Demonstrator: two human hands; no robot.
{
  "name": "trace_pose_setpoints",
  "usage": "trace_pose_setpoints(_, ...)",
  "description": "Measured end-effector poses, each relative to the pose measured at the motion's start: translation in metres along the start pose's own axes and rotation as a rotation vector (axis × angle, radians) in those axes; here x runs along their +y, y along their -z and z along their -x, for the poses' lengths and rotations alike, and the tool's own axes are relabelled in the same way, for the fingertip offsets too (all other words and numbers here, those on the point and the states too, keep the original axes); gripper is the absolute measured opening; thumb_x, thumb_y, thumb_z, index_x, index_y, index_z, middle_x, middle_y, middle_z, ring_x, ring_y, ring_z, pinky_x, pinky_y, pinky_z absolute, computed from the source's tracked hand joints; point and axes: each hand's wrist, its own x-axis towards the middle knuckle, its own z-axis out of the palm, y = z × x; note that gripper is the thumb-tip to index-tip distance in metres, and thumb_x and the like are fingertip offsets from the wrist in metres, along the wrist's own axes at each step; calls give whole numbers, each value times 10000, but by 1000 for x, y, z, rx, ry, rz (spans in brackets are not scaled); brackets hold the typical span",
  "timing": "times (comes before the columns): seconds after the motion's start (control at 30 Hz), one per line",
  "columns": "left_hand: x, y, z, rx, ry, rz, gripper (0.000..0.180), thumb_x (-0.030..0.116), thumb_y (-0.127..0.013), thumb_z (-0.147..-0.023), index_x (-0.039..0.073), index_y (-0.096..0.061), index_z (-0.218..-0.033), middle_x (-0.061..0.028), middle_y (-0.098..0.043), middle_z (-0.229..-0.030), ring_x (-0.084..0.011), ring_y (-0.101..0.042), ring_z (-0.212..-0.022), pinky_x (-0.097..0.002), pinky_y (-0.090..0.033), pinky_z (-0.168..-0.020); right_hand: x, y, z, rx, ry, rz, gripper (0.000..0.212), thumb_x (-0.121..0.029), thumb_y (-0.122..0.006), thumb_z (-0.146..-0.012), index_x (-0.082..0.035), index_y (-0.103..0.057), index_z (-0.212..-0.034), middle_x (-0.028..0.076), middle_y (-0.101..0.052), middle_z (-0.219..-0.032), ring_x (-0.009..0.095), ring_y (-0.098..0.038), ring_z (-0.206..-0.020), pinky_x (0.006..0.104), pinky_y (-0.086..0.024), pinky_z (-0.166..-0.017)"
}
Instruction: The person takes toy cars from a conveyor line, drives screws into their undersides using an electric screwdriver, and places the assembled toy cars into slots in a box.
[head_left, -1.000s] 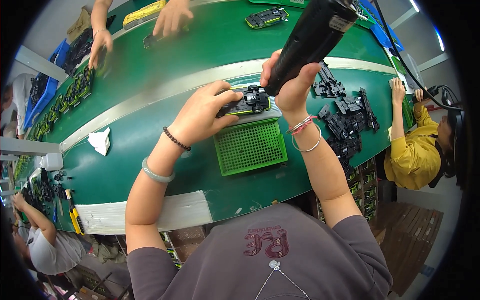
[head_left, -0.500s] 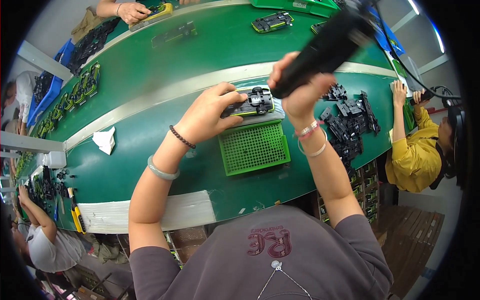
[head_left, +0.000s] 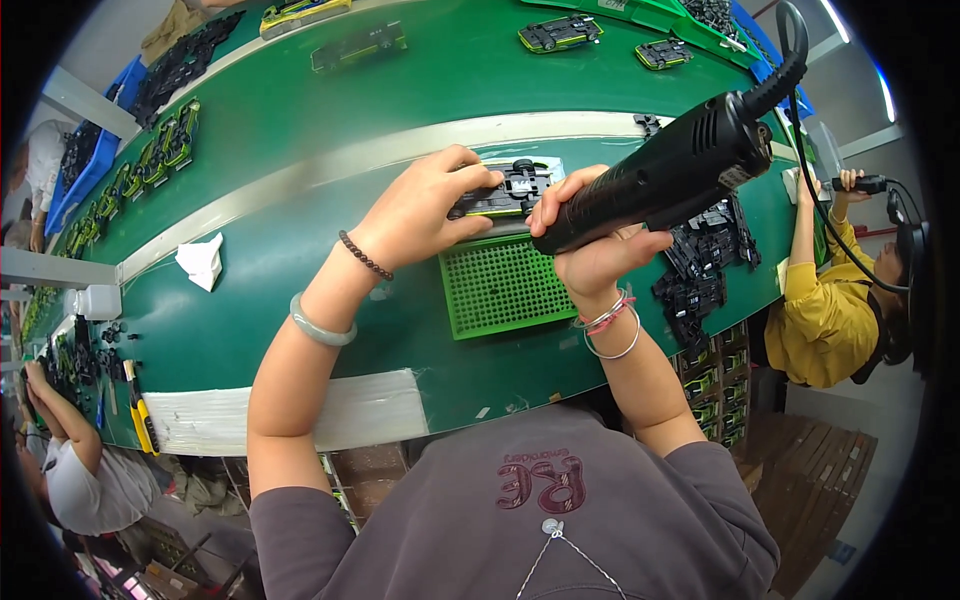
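While your left hand (head_left: 425, 210) pinches the toy car chassis (head_left: 500, 192) flat, keep your right hand (head_left: 590, 245) wrapped tightly around the electric screwdriver (head_left: 665, 178) and hold its tip square to the screw.

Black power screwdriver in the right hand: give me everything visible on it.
The power screwdriver is a thick black cylinder, plastic by the look, with vent slots near its rear end and a black cable leaving that end in a loop. The right hand wraps its front part. It lies tilted, rear end up to the right, front end pointing down-left toward the toy car chassis that the left hand steadies above the green perforated tray. Its bit is hidden.
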Motion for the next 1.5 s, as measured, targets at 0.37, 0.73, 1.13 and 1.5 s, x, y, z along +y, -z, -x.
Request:
trace_pose_setpoints(0.37, 6, 5, -1, -87, 82, -12, 441, 128, -723, -691, 71, -578, -1104, -123, -524, -1076, -305, -548, -962, -350, -474, -810, 10, 0, 3, 7, 37, 10, 948, -919, -294, -562, -21, -461, -818, 80, -495, -601, 174, -516, -524, 281, -446, -487)
trace_pose_setpoints(0.73, -6, 33, 6, -92, 81, 23, 603, 205, -764, -654, 50, -503, -1174, -146, -518, -1121, -305, -490, -1075, -365, -409, -925, 3, -6, -1, 26, 57, -15, 950, -915, -267, -582, -14, -458, -816, 87, -505, -598, 177, -517, -498, 285, -454, -476)
trace_pose_setpoints(1.13, -26, 41, 12, -184, 114, -36, 575, 285, -779, -617, 16, -520, -1055, -188, -574, -1011, -345, -520, -989, -388, -424, -858, -2, -82, -55, -248, 132, 86, 1003, -928, -208, -570, 3, -491, -813, 95, -524, -595, 173, -534, -510, 265, -444, -495)
trace_pose_setpoints(1.5, -19, 46, 10, -229, 157, 9, 568, 264, -802, -584, 4, -550, -1021, -200, -592, -996, -355, -539, -965, -391, -445, -835, 27, -84, -59, -293, 115, 0, 864, -834, -335, -668, 7, -510, -758, 65, -527, -591, 128, -526, -516, 239, -417, -496)
